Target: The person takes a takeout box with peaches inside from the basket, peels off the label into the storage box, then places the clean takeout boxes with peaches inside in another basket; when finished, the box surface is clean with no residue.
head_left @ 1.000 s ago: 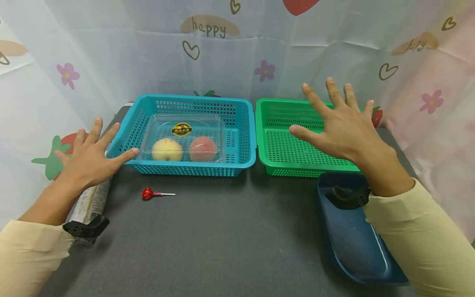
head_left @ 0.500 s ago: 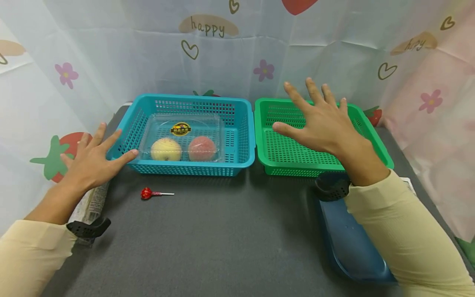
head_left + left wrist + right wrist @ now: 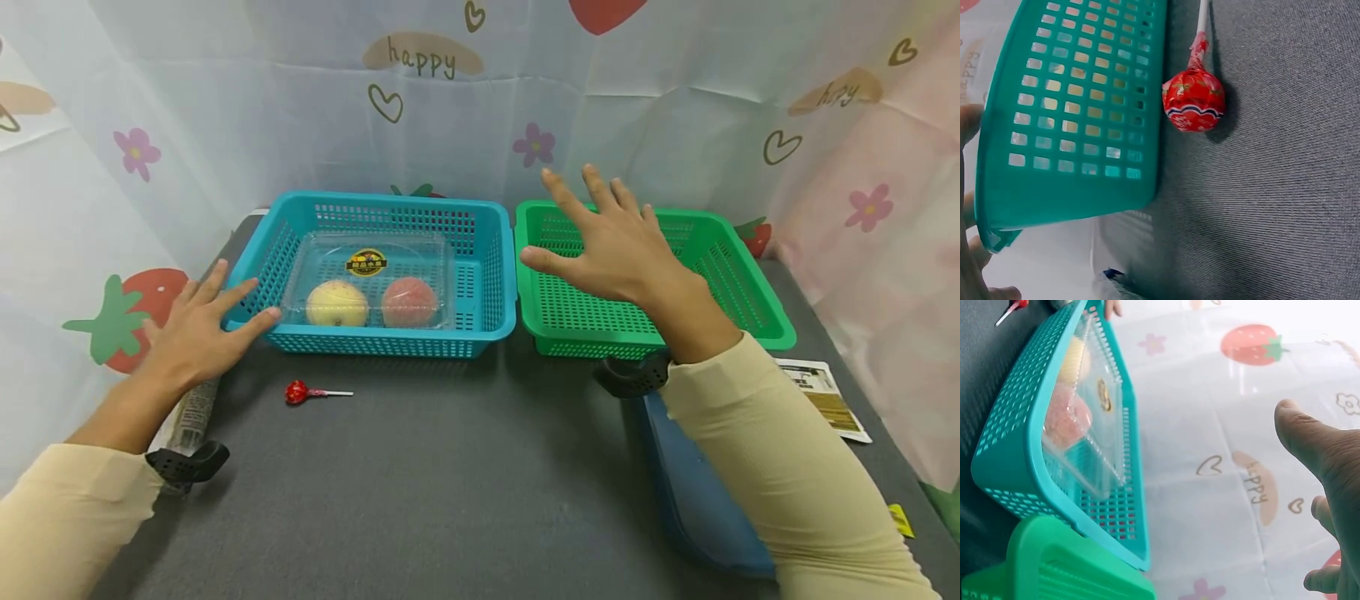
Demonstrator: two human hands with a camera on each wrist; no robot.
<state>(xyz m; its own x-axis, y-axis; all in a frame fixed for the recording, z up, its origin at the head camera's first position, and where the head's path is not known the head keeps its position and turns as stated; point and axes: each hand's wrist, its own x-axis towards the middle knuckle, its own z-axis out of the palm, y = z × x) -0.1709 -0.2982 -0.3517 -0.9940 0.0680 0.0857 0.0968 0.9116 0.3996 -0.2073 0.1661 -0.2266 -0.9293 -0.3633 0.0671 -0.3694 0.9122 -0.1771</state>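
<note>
My left hand, fingers spread, is at the front left corner of the blue basket, thumb tip overlapping its rim. In that basket sits a clear plastic fruit box with a label, holding a yellow fruit and a reddish fruit. My right hand hangs over the green basket with its fingers apart and nothing in them. A red-wrapped lollipop lies on the table in front of the blue basket.
A dark blue tray stands at the right, partly under my right sleeve. Beyond it lie a white and brown packet and a small yellow item. A clear printed package lies under my left wrist. A patterned curtain hangs behind.
My right hand has moved left over the green basket, uncovering the packet and the yellow item at the right. My left hand has shifted slightly right and down.
</note>
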